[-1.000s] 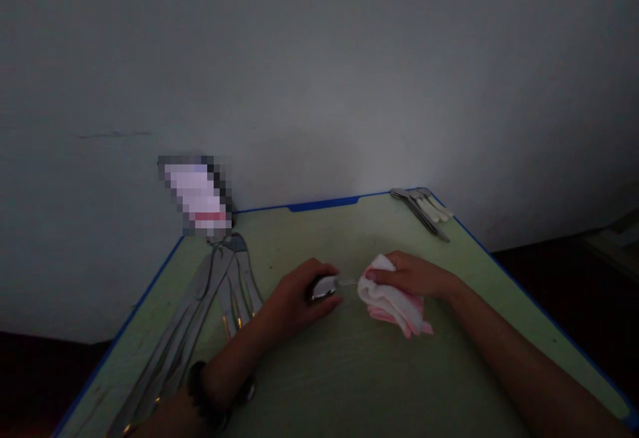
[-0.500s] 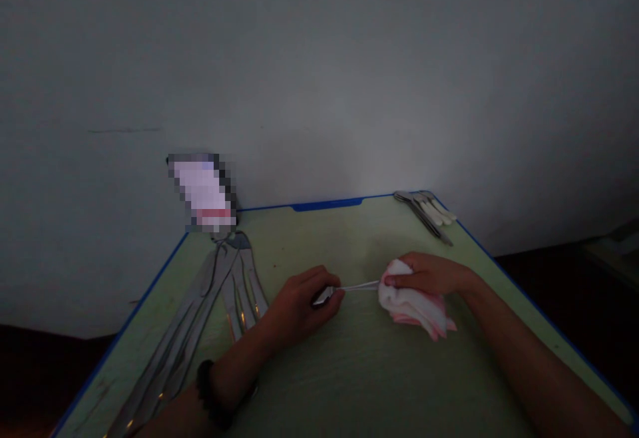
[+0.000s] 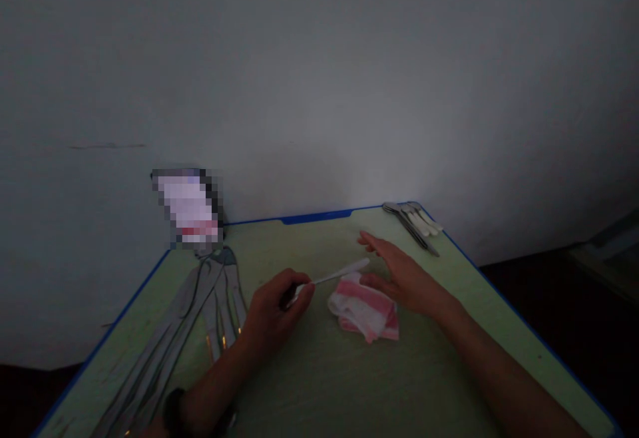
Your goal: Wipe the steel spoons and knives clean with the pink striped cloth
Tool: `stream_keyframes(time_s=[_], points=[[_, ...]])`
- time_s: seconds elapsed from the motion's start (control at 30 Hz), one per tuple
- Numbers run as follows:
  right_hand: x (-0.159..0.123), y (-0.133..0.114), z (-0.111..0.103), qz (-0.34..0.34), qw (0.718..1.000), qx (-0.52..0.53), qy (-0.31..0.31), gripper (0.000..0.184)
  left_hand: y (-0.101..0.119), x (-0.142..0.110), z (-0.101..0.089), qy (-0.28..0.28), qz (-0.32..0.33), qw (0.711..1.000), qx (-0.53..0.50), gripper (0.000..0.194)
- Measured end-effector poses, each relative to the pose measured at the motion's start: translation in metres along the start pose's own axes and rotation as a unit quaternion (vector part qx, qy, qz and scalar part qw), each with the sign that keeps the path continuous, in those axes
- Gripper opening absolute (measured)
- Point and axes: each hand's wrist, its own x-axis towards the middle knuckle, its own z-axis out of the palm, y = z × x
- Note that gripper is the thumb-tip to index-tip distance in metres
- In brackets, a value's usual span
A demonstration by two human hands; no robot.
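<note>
In the head view my left hand [image 3: 282, 308] is closed around one end of a slim piece of cutlery [image 3: 344, 271]. Its pale, white-looking handle sticks out to the right, while its head is mostly hidden in my fingers. My right hand [image 3: 399, 278] has its fingers stretched out and apart, just right of the handle's tip. Below the right thumb lies a crumpled pink and white cloth [image 3: 367, 308]; whether the thumb still touches it I cannot tell.
Large metal cutlery [image 3: 174, 331] lies fanned out along the table's left side. Several smaller pieces, some white-handled [image 3: 419, 220], rest at the far right corner. A blurred phone-like screen [image 3: 190, 205] leans by the wall [image 3: 319, 78]. The green table [image 3: 299, 385] has a blue edge.
My right hand has let go of the cloth and the handle and opened. The cloth has come down leftward, and the cutlery's handle now shows uncovered, tilted upward to the right in my left hand.
</note>
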Motion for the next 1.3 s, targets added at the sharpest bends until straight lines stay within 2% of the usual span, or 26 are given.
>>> stream_keyframes(time_s=[0.03,0.1,0.2,0.27,0.33,0.47,0.53,0.7,0.87,1.03,1.3], points=[[0.001,-0.005,0.002,-0.026,0.999,-0.025,-0.006,0.058,0.0,-0.001,0.001,-0.019,0.011,1.0,-0.002,0.018],[0.002,-0.014,0.005,-0.078,0.993,-0.066,-0.059,0.037,0.0,-0.002,0.001,-0.062,0.023,0.998,-0.016,0.018],[0.004,-0.02,0.004,-0.083,0.985,-0.12,-0.095,0.033,0.0,-0.001,0.003,-0.097,-0.002,0.993,-0.068,0.018],[0.005,-0.013,-0.003,-0.042,0.987,-0.14,-0.069,0.034,0.0,0.001,0.004,-0.083,-0.034,0.99,-0.107,0.034],[0.004,0.003,-0.012,0.034,0.987,-0.16,0.0,0.034,-0.001,0.003,0.006,-0.069,-0.058,0.987,-0.131,0.048],[0.003,0.046,-0.023,0.207,0.953,-0.194,0.107,0.036,-0.002,0.005,0.006,-0.119,-0.073,0.982,-0.124,0.035],[0.003,0.061,-0.02,0.237,0.943,-0.208,0.109,0.037,-0.001,0.004,0.005,-0.151,-0.071,0.981,-0.099,0.027],[0.005,0.071,-0.006,0.253,0.923,-0.283,0.066,0.038,0.002,0.003,0.006,-0.183,-0.07,0.978,-0.07,0.023],[0.004,0.061,-0.001,0.224,0.889,-0.39,0.084,0.036,0.004,0.004,0.005,-0.193,-0.066,0.977,-0.068,0.023],[0.002,0.055,0.008,0.19,0.893,-0.408,0.032,0.035,0.007,0.004,0.003,-0.193,-0.06,0.977,-0.075,0.022],[0.014,0.059,0.018,0.234,0.884,-0.398,0.077,0.051,0.005,0.005,0.004,-0.197,-0.048,0.977,-0.06,0.019]])
